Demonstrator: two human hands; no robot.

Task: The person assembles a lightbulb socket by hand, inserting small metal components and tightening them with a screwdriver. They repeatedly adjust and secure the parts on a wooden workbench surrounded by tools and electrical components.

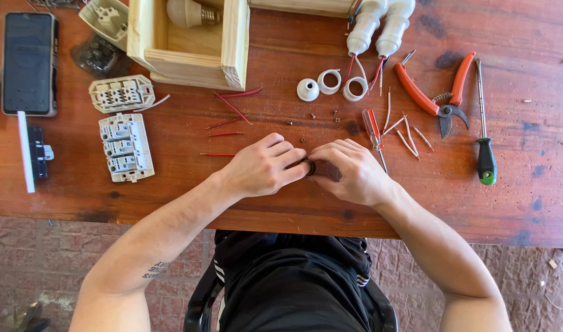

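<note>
My left hand and my right hand meet over the middle of the brown wooden table. Between their fingertips sits a small dark ring-shaped part, pinched from both sides. Most of that part is hidden by my fingers. A small red-handled screwdriver lies just beyond my right hand. Short red wire pieces lie beyond my left hand.
White lamp holders with loose white rings lie at the back. Orange pliers and a green-tipped screwdriver rest at right. White switch modules, a phone and a wooden box holding a bulb sit left.
</note>
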